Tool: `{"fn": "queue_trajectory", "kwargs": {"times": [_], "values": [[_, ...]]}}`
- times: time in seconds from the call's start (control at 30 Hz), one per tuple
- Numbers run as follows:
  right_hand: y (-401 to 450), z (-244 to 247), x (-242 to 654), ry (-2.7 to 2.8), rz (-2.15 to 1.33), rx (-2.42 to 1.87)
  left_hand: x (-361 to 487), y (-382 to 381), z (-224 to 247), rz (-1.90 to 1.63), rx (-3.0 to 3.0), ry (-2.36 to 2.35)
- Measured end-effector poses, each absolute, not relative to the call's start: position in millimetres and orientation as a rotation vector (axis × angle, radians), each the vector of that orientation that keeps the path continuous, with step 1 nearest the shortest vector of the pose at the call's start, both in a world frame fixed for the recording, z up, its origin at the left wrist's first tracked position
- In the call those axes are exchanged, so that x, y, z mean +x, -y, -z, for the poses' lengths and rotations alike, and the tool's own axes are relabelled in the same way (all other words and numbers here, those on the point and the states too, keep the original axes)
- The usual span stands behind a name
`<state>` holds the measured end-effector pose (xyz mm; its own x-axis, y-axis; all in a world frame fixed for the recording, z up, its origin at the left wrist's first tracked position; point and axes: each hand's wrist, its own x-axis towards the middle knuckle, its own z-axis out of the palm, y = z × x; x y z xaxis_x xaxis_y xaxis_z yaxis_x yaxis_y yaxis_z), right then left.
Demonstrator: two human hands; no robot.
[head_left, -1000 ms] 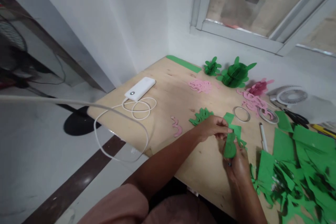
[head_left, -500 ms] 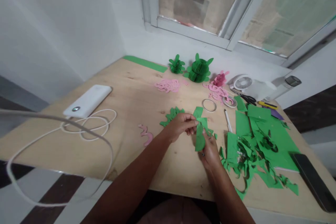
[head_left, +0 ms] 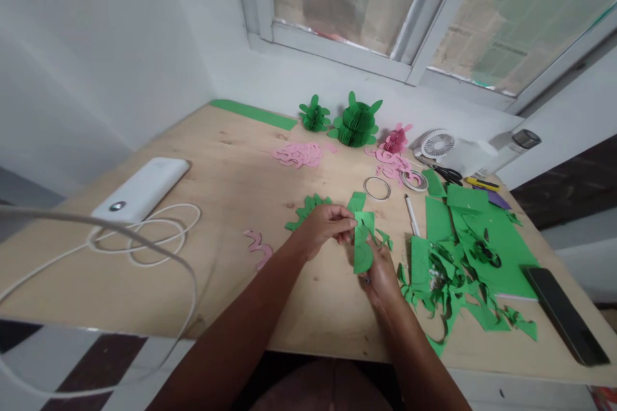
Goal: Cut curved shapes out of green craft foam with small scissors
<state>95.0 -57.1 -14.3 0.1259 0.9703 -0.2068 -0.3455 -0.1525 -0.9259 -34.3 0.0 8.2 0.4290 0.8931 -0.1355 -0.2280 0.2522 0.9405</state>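
Note:
A piece of green paper (head_left: 362, 257) with a rounded lower end and faint drawn lines is held upright between my hands above the table. My left hand (head_left: 322, 228) pinches its upper left edge, thumb and fingers together. Along the right side, my right hand (head_left: 382, 271) grips the same paper; a small dark bit shows under that hand, too small to name. Just beyond my left hand lie green scalloped paper cutouts (head_left: 303, 209). Another green paper strip (head_left: 357, 201) is behind the held piece, and small green scraps (head_left: 384, 239) rest near my right fingers.
Green sheets and scraps (head_left: 450, 289) cover the right side, with a phone (head_left: 565, 314), white pen (head_left: 412, 215), scissors (head_left: 448, 173) and yellow cutter (head_left: 482, 183). Paper figures (head_left: 357, 123) and a fan (head_left: 436, 143) stand behind. Left are a power bank (head_left: 144, 189) and cable.
The view has shifted slightly, moving the table's things a little left and mostly up. The green paper now turns more of its face to me; both hands keep hold of it.

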Motion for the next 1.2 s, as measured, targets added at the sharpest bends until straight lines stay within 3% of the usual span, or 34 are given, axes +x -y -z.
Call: {"fn": "queue_trajectory", "kwargs": {"times": [1.2], "values": [[57.0,14.7,94.7,0.671,-1.496,-1.052,-31.0,-0.7,-5.7,-0.877,1.051,-0.869]]}}
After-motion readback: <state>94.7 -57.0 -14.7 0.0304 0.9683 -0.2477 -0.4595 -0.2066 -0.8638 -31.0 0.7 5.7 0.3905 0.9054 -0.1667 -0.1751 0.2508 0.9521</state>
